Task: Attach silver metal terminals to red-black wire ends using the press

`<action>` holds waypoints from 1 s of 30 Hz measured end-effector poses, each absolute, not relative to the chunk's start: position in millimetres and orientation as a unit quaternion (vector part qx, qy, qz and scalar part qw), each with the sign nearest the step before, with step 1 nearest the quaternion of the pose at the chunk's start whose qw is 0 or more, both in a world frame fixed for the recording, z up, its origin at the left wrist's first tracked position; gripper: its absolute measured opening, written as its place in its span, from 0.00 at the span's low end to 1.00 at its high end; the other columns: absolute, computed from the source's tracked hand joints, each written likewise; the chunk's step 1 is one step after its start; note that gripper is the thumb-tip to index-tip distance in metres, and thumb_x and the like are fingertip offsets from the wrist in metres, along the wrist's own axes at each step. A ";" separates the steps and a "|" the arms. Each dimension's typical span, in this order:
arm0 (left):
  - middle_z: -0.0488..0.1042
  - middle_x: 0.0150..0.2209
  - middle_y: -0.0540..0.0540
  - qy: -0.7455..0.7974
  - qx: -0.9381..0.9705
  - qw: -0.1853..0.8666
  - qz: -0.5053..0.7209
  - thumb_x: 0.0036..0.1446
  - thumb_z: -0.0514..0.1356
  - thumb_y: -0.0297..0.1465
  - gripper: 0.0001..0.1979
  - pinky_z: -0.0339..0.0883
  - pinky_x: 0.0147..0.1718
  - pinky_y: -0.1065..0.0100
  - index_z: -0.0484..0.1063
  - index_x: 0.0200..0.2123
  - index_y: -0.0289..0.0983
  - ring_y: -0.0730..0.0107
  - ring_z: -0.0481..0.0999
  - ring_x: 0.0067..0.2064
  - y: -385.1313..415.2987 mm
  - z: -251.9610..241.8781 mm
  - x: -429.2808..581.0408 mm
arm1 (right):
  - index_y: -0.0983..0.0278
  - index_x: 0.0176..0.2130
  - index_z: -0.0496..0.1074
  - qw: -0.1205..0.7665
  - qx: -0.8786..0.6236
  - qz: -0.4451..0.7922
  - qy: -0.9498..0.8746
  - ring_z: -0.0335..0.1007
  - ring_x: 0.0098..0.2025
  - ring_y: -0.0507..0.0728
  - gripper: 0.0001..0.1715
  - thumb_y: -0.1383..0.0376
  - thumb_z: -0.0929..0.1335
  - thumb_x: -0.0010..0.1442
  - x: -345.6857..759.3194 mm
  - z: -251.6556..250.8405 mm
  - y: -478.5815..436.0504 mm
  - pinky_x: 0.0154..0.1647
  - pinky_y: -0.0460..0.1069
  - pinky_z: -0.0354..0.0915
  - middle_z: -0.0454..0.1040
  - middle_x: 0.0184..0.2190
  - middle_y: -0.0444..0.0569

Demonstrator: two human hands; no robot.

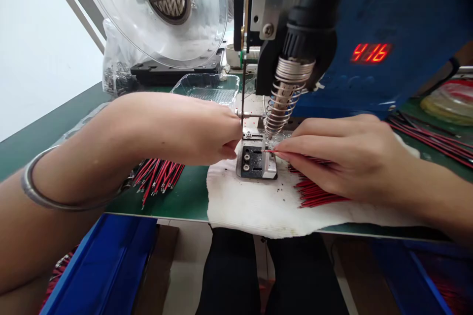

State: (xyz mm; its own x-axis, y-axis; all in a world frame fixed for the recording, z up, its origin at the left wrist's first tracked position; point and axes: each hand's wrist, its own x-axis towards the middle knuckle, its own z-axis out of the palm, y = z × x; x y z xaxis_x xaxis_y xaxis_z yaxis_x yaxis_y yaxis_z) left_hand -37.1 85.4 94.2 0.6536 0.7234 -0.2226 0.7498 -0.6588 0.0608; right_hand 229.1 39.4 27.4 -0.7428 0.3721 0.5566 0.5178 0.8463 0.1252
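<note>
While looking down from the head camera, held a red wire [272,151] pinched narrowly between thumb and forefinger of the right hand [354,152], right of the frame's centre. Had the wire's end at the top of a small metal block [270,170], on a black plate [252,160] in the middle of the frame, below a coiled spring [288,88]; could not tell touching from hovering. Had the left hand [199,130] curled left of centre, near the plate's upper left; could not tell its contents, with the fingertips mostly hidden. Wore a bracelet [31,182] at the frame's left. Saw a pile of red wires [318,196] partly under the right hand, on a white cloth [244,206] at lower centre. Saw a second bundle [158,177] below the left hand, on the green table [194,192]. Saw a blue machine [369,19] at upper right, with red digits [370,53] reading 416, a clear spool [207,19] at upper left and a clear tray [207,78] just below it.
</note>
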 end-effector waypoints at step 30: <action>0.82 0.26 0.50 0.350 0.880 0.310 -0.087 0.69 0.67 0.36 0.09 0.68 0.24 0.74 0.88 0.40 0.39 0.73 0.78 0.24 91.8 102.0 -52.8 | 0.60 0.39 0.89 0.269 -0.369 0.223 -0.861 0.78 0.28 0.54 0.18 0.52 0.74 0.73 223.9 44.5 52.7 0.29 0.49 0.68 0.86 0.30 0.46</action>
